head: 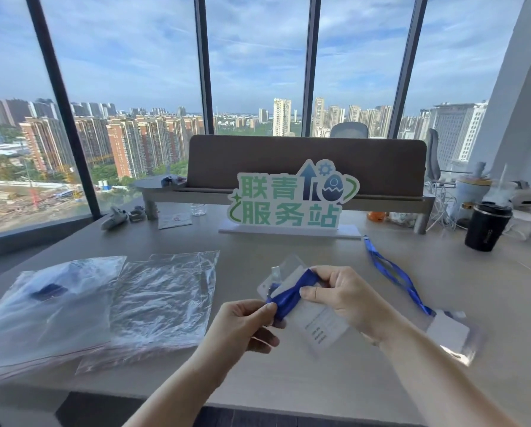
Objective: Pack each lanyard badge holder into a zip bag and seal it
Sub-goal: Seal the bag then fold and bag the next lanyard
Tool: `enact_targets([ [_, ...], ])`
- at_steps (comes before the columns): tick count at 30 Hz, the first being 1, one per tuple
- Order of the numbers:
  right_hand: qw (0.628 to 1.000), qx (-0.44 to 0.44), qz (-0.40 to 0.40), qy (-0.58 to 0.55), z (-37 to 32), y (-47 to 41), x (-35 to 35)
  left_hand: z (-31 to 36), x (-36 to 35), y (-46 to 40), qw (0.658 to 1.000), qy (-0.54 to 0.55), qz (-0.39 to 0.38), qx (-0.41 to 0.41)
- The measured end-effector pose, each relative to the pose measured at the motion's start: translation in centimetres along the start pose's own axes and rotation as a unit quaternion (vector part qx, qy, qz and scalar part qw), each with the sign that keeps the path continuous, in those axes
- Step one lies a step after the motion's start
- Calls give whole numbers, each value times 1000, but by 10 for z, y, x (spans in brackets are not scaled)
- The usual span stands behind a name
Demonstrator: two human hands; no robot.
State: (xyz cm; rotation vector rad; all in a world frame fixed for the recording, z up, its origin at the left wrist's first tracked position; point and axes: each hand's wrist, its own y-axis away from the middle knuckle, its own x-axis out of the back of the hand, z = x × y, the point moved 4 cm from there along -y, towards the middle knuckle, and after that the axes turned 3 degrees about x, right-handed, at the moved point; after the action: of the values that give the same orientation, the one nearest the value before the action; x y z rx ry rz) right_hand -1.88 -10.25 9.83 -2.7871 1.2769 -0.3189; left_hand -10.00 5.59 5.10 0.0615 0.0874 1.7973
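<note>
A clear badge holder (321,326) with a white card is held above the table in front of me, its blue lanyard (289,295) wrapped across it. My left hand (242,325) pinches the lanyard's lower end; my right hand (347,297) grips its upper end against the holder. On the right lies another badge holder (452,332), its blue lanyard (390,271) stretched out toward the back. At left, an empty zip bag (162,303) lies flat. Beside it lies a zip bag (45,312) holding something dark blue.
A green and white sign (289,204) stands at mid table, with a brown divider panel (307,161) behind it. A black cup (486,226) and other desk items stand at back right. Small items lie at back left. The table edge (196,402) runs below my arms.
</note>
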Motion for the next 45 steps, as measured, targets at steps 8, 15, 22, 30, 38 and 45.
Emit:
enact_targets([
  [8, 1000, 6, 24, 14, 23, -11, -23, -27, 161, -3, 792, -604, 87, 2],
  [15, 1000, 3, 19, 2, 28, -16, -31, -42, 204, -12, 711, -699, 75, 13],
  [22, 997, -9, 67, -19, 33, -12, -18, -35, 174, -23, 736, -667, 65, -98],
  [30, 957, -108, 135, -233, 63, -8, -25, -40, 48, -37, 841, -523, -3, -139],
  [38, 972, -209, 96, 54, 100, 9, -12, -40, 26, -41, 932, -345, 89, -71],
  [45, 956, -248, 151, -32, 108, -10, -10, -38, 6, -35, 876, -441, 82, -178],
])
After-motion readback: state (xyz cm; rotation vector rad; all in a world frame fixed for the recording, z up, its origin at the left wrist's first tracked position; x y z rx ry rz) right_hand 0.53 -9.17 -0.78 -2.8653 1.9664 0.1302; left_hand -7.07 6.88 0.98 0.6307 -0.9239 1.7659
